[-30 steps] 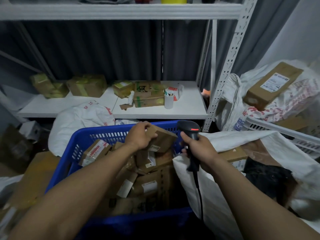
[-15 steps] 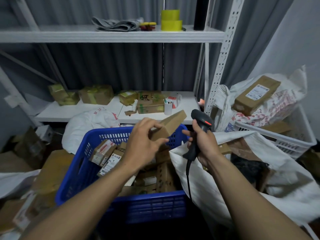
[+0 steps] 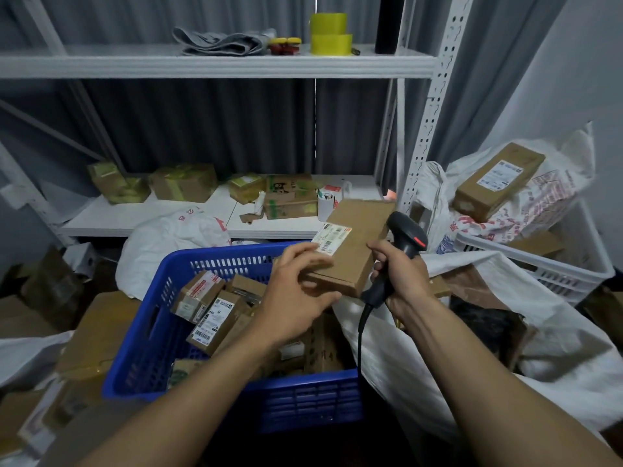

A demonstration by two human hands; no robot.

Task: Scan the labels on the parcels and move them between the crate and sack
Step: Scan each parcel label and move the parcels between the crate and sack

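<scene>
A flat brown parcel (image 3: 355, 246) with a white label on its upper left face is held up above the far right corner of the blue crate (image 3: 229, 396). My left hand (image 3: 296, 294) grips the parcel's near left edge. My right hand (image 3: 399, 278) holds the black barcode scanner (image 3: 406, 237) by its handle, and its fingertips touch the parcel's right edge. The crate holds several labelled parcels (image 3: 212, 315). The white sack (image 3: 505, 332) lies open to the right of the crate, dark inside.
A white shelf rack (image 3: 215, 62) stands behind, with boxes on its lower shelf and yellow tape rolls (image 3: 330, 33) above. A white basket (image 3: 553, 264) with a long box (image 3: 499, 180) sits at right. Cardboard (image 3: 97, 335) and another sack (image 3: 175, 237) crowd the left.
My left hand lifted the parcel out of the crate, raised it and turned its labelled face up toward me. My right hand brought the scanner against the parcel's right edge.
</scene>
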